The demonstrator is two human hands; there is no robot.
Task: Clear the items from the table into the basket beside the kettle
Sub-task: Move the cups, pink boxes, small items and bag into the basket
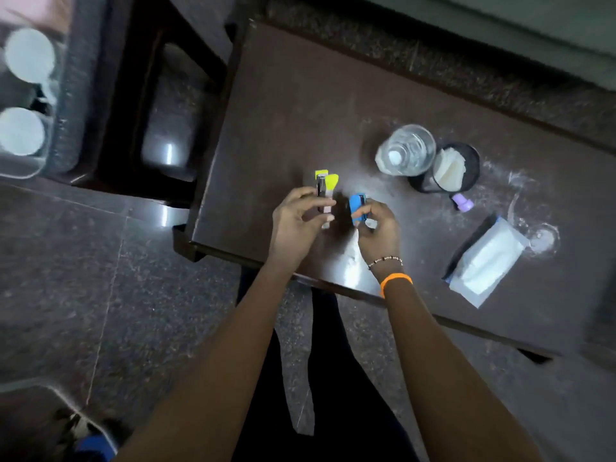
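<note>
Stapler, yellow [324,191], lies on table [300,95] w/ long axis 12–6, left hand [296,225] curling round its near end; right hand [376,228] pinches blue stapler [358,208] at 3 o'clock.

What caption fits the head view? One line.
Left hand grips yellow stapler, right hand grips blue stapler.
</note>
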